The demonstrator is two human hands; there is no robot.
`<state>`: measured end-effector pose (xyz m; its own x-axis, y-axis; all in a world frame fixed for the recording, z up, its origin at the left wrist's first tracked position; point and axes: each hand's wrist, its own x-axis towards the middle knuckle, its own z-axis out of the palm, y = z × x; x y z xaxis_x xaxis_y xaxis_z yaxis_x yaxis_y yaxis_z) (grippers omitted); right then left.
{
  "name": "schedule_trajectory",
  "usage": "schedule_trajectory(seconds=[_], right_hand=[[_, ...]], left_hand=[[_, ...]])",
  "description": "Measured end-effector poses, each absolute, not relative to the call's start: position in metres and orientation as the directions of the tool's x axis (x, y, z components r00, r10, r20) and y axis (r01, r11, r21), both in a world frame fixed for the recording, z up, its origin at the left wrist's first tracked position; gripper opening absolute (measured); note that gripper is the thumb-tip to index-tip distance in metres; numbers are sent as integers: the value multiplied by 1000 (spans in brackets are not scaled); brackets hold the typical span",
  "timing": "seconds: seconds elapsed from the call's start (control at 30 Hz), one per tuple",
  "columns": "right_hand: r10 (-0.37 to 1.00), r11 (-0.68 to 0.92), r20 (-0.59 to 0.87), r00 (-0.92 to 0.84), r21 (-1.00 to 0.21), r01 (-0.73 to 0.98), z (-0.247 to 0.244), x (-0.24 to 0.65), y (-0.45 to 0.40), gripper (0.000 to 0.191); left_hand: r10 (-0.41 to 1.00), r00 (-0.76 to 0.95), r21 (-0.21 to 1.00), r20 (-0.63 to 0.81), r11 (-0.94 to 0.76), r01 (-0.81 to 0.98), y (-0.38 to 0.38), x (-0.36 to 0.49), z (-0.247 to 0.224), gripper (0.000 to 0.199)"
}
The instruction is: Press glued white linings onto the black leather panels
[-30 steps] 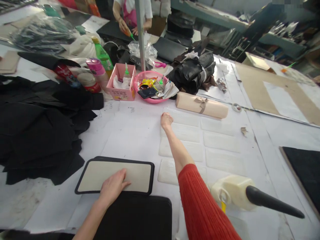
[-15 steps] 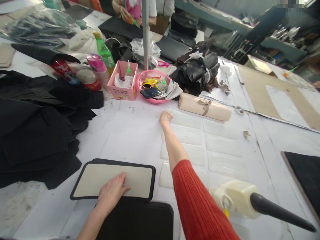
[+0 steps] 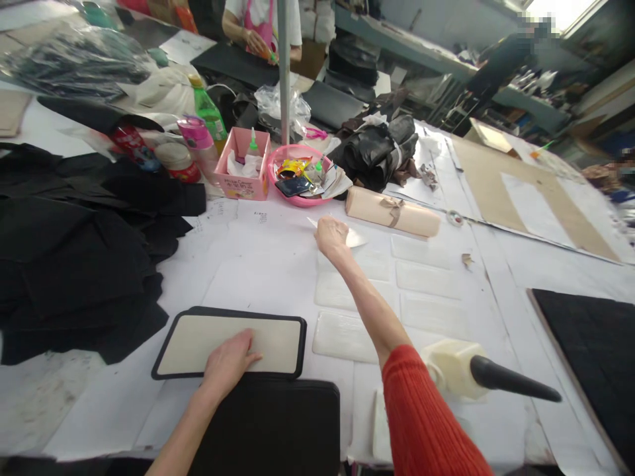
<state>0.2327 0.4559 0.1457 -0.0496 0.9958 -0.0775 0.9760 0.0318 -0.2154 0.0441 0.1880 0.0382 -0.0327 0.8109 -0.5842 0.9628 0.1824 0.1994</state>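
The left arm reaches up from the bottom, bare as far as it shows, and the left hand (image 3: 229, 362) lies loosely open on the flat cream board with a black rim and round corners (image 3: 191, 340). Its thumb sticks out to the right, and it just touches the board without gripping it. Flat black pieces with round corners (image 3: 280, 423) lie right below this hand, on the body side. The right arm, in a red ribbed knit sleeve (image 3: 429, 416), stretches far out over the table (image 3: 248, 264). The right hand (image 3: 331, 237) is curled closed, with its fingers pinching a thin, pale, shiny sheet (image 3: 356, 238) that pokes out on both sides, a bit tilted. Closer to the body than this hand, see-through whitish oblong pieces (image 3: 342, 336) lie flat in two rows, partly under the arm. A beige roll tied with a ribbon (image 3: 370, 206) is just ahead and to the right of it.
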Motion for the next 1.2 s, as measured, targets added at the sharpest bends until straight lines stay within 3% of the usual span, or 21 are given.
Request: schedule_trajectory(seconds=[0.1, 0.3, 0.43, 0.57, 0.67, 0.77, 0.9, 1.03, 1.2], right_hand=[[988, 154, 0, -156, -161, 975, 196, 248, 396, 15], [930, 355, 246, -274, -400, 845, 270, 269, 293, 11], [903, 417, 328, -277, -522, 744, 300, 276, 230, 11], [899, 434, 338, -278, -608, 665, 318, 282, 168, 8], [911, 412, 288, -295, -678, 609, 322, 284, 130, 7], [930, 349, 200, -309, -746, 567, 317, 283, 101, 8], [952, 234, 91, -291, -832, 503, 302, 278, 74, 12], [961, 84, -34, -276, -911, 404, 288, 277, 53, 15], [973, -40, -100, -206, -960, 278, 277, 279, 35, 19]], left_hand=[[814, -34, 206, -580, 187, 961, 187, 44, 42, 21], [855, -13, 265, -519, 174, 948, 180, 41, 51, 26], [890, -1, 382, -456, 197, 903, 167, 32, 62, 24], [948, 45, 575, -314, 152, 804, 133, 16, 72, 18], [942, 146, 788, -303, 161, 594, 96, 10, 70, 24], [901, 203, 903, -384, 321, 287, 63, 12, 64, 38], [878, 148, 880, -456, 469, -72, 38, 17, 57, 55], [870, 105, 785, -481, 481, -391, 31, 14, 52, 58], [887, 66, 726, -457, 414, -549, 34, 6, 47, 45]])
